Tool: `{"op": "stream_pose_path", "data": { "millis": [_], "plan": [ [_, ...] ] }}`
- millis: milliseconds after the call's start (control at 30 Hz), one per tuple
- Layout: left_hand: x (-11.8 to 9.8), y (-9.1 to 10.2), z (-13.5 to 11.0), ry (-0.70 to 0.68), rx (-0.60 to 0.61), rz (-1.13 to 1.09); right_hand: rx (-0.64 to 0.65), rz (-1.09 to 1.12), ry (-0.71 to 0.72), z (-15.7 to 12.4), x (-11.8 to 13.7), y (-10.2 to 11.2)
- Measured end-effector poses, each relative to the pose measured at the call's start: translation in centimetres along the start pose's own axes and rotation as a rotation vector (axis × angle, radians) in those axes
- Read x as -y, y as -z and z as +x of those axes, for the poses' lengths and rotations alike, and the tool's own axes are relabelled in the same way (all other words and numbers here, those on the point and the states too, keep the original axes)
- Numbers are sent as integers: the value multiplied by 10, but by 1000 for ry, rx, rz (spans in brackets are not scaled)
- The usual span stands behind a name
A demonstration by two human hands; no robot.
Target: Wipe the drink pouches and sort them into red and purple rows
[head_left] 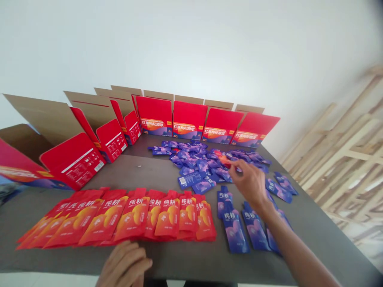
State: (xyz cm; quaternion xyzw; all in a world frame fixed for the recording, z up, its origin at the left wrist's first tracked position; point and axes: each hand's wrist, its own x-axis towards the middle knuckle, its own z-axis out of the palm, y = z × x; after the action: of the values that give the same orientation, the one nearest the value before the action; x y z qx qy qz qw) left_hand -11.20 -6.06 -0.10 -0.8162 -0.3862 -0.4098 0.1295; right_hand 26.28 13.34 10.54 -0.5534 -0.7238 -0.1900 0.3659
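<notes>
My right hand point(247, 179) reaches over the pile of purple pouches point(191, 157) and pinches a red pouch point(223, 158) between thumb and fingertips. Below that forearm lie several purple pouches point(235, 231) in short overlapping columns. At the front edge of the table, my left hand point(127, 263) rests with its fingers loosely bent and nothing visible in it. Just beyond its fingertips, a long row of overlapping red-orange pouches point(131, 217) lies face up, printed with white characters.
Open red cartons point(188, 121) with raised flaps line the back of the grey table point(128, 171). More open cartons point(74, 159) stand along the left side. Past the right edge is a blurred wooden frame point(344, 155); a white wall rises behind.
</notes>
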Motion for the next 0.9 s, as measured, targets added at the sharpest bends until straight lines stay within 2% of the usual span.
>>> {"op": "stream_pose_path", "data": {
  "millis": [67, 133, 167, 233, 300, 433, 500, 700, 900],
  "plan": [
    [12, 7, 15, 113, -34, 81, -42, 89, 101, -35, 57, 12],
    [20, 13, 32, 178, -22, 157, -79, 336, 207, -62, 107, 18],
    [23, 16, 40, 195, -9, 194, -64, 407, 212, -73, 128, 17],
    [29, 19, 54, 208, 39, 269, -51, 479, 219, -87, 160, 11],
    [36, 19, 66, 210, 130, 333, -31, 489, 214, -92, 177, 0],
    [51, 8, 82, 181, 397, 350, 64, 412, 194, -90, 183, -27],
    [56, 3, 86, 177, 472, 331, 117, 356, 189, -87, 181, -37],
    [54, 3, 86, 155, 479, 389, 169, 324, 304, -91, 183, -43],
    [50, 7, 78, 95, 444, 419, 186, 356, 342, -103, 182, -42]
  ]
}}
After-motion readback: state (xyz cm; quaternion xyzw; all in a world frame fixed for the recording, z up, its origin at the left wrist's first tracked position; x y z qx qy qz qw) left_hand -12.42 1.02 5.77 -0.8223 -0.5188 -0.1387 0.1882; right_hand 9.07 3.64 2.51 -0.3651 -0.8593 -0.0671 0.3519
